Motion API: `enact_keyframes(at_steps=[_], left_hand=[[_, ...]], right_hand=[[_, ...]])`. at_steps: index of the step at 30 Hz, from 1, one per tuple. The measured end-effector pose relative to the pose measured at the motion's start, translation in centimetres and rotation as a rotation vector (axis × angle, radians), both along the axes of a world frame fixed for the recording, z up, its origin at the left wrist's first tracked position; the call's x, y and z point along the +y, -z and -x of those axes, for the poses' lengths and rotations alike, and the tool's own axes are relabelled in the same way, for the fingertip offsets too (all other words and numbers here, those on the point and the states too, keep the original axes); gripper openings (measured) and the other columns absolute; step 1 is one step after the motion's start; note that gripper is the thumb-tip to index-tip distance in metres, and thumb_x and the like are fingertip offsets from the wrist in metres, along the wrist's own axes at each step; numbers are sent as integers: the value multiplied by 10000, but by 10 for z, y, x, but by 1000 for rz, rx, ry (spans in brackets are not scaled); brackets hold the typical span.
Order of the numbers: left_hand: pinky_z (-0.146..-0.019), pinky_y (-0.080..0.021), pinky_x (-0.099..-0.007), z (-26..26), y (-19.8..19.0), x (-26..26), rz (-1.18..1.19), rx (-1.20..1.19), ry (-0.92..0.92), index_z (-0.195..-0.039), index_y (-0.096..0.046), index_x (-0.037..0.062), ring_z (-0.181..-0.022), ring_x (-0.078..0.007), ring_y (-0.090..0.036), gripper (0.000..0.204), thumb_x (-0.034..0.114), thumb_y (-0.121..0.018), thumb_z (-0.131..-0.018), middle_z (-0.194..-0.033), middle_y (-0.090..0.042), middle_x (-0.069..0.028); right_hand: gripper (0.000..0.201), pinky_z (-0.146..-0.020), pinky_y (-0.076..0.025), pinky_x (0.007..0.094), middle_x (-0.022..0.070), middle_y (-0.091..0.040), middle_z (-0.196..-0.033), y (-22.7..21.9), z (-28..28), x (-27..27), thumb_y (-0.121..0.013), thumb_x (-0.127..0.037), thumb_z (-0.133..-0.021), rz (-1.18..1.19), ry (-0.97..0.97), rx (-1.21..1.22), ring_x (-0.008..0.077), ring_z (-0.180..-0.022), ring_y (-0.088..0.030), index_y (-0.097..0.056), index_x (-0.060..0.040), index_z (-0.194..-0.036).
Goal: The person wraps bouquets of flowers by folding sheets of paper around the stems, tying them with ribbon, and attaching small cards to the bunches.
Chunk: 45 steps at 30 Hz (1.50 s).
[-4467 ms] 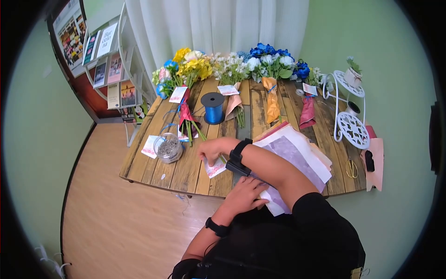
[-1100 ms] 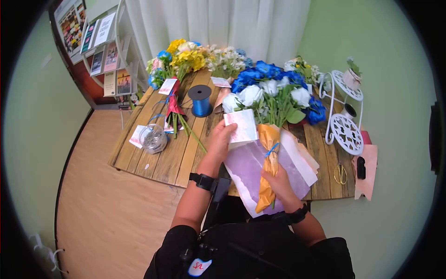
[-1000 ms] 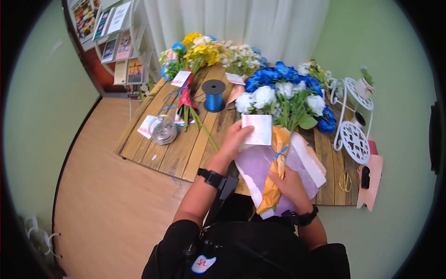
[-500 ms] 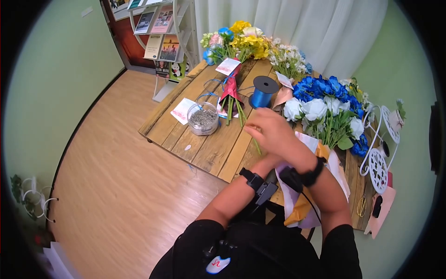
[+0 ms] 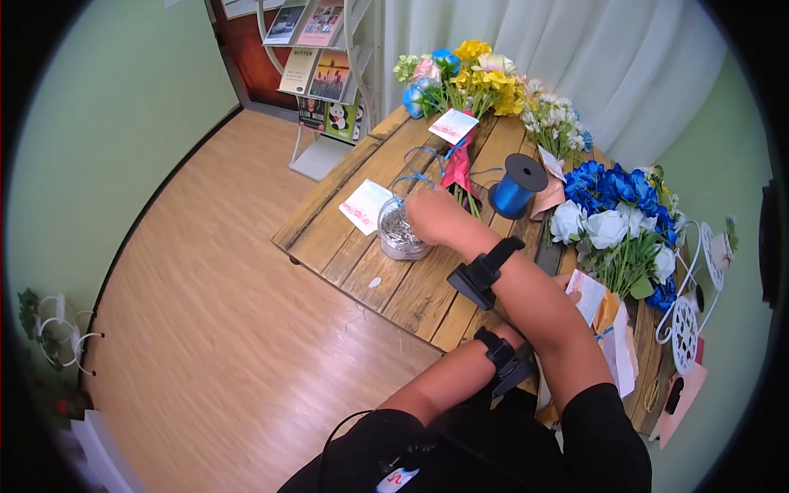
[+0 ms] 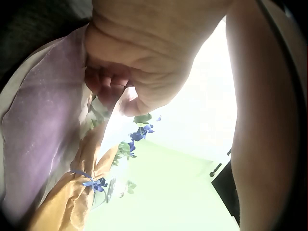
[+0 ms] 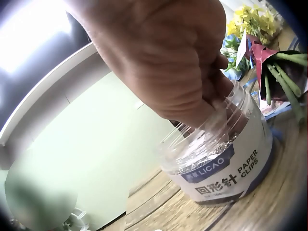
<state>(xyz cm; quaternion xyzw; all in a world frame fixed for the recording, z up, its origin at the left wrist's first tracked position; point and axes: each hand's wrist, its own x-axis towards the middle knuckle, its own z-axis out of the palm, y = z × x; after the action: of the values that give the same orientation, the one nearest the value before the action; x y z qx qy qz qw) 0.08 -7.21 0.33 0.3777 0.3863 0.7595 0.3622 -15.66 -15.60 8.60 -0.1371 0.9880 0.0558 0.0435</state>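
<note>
My right hand [image 5: 438,218] reaches into a clear plastic jar [image 7: 250,161] labelled paper clips. Its fingertips are down inside the rim, near the silvery paper clips [image 7: 208,156]; I cannot tell whether they pinch one. In the left wrist view, my left hand [image 6: 144,62] pinches a white card [image 6: 111,126] between thumb and fingers. The card [image 5: 586,294], with pink print, lies against a bouquet of blue and white flowers [image 5: 608,228]. Orange paper [image 6: 72,195] wraps the stems, tied with blue ribbon. My right forearm crosses over my left arm in the head view.
Left of the jar lies another printed card [image 5: 365,205]. Behind it are a red-wrapped bouquet [image 5: 458,164] and a blue ribbon spool [image 5: 514,187]. A white metal stand [image 5: 684,333] and gold scissors [image 5: 651,394] are at the right. Purple paper [image 6: 48,120] lies beneath the orange-wrapped bouquet.
My right hand let go of the orange-wrapped stems, crossed over the left arm and went into the paper clip jar. My left hand keeps the card at the bouquet. The head view swung left.
</note>
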Motion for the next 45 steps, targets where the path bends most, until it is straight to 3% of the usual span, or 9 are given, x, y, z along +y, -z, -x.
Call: enact_keyframes(at_steps=[6,10,16,17,18,22,32,40,45], left_hand=[[-742,-444,-275,-2,35,28,-38,28,-18,-1089,-542,-38,-827,-106,-543,300,130,-561,-842,-947,-616,-68],[-753,-443,-275,-11,63,41,-219,-233,40,-1097,-548,-24,-832,-102,-542,303,136,-574,-841,-954,-615,-70],[-698,-438,-265,-3,35,5,-193,-54,-51,-1056,-547,-6,-800,-103,-530,236,91,-563,-843,-917,-591,-49],[-687,-437,-263,-4,56,-74,-193,-23,-52,-1048,-547,-3,-794,-103,-527,223,82,-561,-843,-910,-586,-44],[-676,-436,-261,12,19,-7,-190,9,-56,-1040,-546,1,-787,-103,-525,210,73,-558,-843,-902,-581,-40],[-659,-444,-242,18,6,2,169,198,-27,-1003,-577,-11,-750,-95,-544,190,72,-588,-833,-851,-605,-24],[-628,-424,-189,2,-23,-10,227,92,28,-933,-573,11,-714,-47,-535,151,108,-628,-831,-816,-599,1],[-665,-445,-206,-28,-73,-6,269,318,61,-1187,-452,20,-753,-65,-557,411,26,-625,-815,-840,-602,-27],[-684,-443,-211,-35,-68,26,248,429,44,-1136,-535,36,-768,-69,-549,338,44,-634,-813,-876,-613,-27]], right_hand=[[96,-639,-486,380,153,-632,-719,-16,-3,13,-562,-78,-693,519,113,-57,321,-703,-611,-645,-36,-716],[76,-522,-445,287,66,-615,-643,-12,0,25,-602,-77,-724,823,121,-34,141,-563,-584,-571,-9,-714],[63,-446,-402,186,63,-627,-693,-51,-30,48,-532,-78,-836,1401,258,-100,68,-488,-531,-495,-41,-801],[55,-437,-394,187,60,-627,-701,-60,-41,55,-529,-88,-853,1445,231,-53,66,-489,-532,-516,-38,-836],[55,-437,-394,187,60,-627,-701,-67,-56,67,-529,-88,-853,1442,265,-23,66,-489,-532,-516,-38,-836],[95,-475,-427,195,76,-624,-717,-91,-129,124,-577,-115,-847,1486,349,241,76,-509,-533,-547,-39,-896],[137,-539,-447,186,58,-613,-761,-67,-320,244,-605,-125,-837,1702,657,563,79,-577,-556,-559,-34,-928],[70,-379,-292,171,17,-594,-693,-38,-353,266,-624,-66,-795,1947,616,588,42,-439,-435,-590,-42,-852],[77,-460,-485,232,131,-633,-702,-26,-346,272,-545,-96,-827,2204,468,467,174,-580,-633,-568,-23,-814]])
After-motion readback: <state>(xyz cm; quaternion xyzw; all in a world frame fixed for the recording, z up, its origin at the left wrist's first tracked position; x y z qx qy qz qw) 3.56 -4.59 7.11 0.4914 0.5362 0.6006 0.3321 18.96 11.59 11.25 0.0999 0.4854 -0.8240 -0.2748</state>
